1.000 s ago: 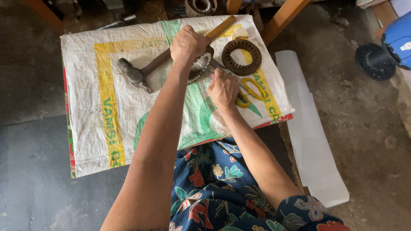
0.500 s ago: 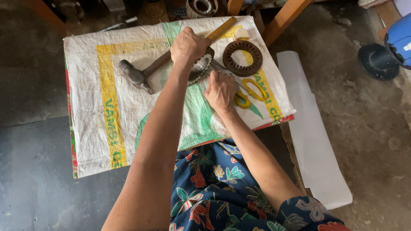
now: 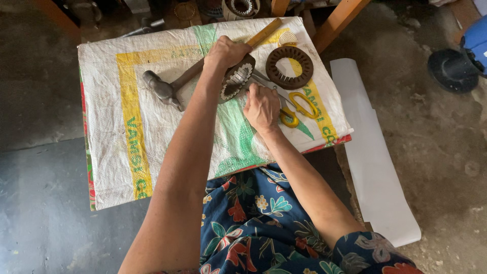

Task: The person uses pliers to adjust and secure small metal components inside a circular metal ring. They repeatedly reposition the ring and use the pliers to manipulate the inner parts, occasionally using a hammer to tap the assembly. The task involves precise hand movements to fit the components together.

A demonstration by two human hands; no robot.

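We see both hands over a low table covered with a white woven sack [image 3: 152, 147] with yellow and green print, filling the upper middle of the frame.

Left hand [image 3: 227, 52], upper centre: fingers curled tight around the upper edge of a toothed metal ring [image 3: 237, 79], holding it tilted on edge against the sack. The ring is dark outside, pale toothed slots on the inside; it sits just below and right of that hand, centre top.

Right hand [image 3: 261, 106], centre of frame, just below-right of the ring: fingers bent in, fingertips pinched at the ring's lower rim. We cannot tell whether anything is held in the pinch; it's hidden by the knuckles.

Around them:
- Hammer [image 3: 165, 89], upper left of centre, metal head lying on the sack, wooden handle running up-right under the left wrist.
- Second ring [image 3: 289, 67], rusty brown, slotted, lying flat, right of the left hand, apart from the held ring.
- Scissors with yellow handles [image 3: 300, 108], just right of the right hand, blades pointing toward the held ring.
- Wooden stick [image 3: 265, 33] along the top edge, touching the left hand's far side.
- White sheet [image 3: 375, 167] on the floor, right of the table.
- Floral dark-blue fabric [image 3: 253, 223] on the lap, bottom centre.
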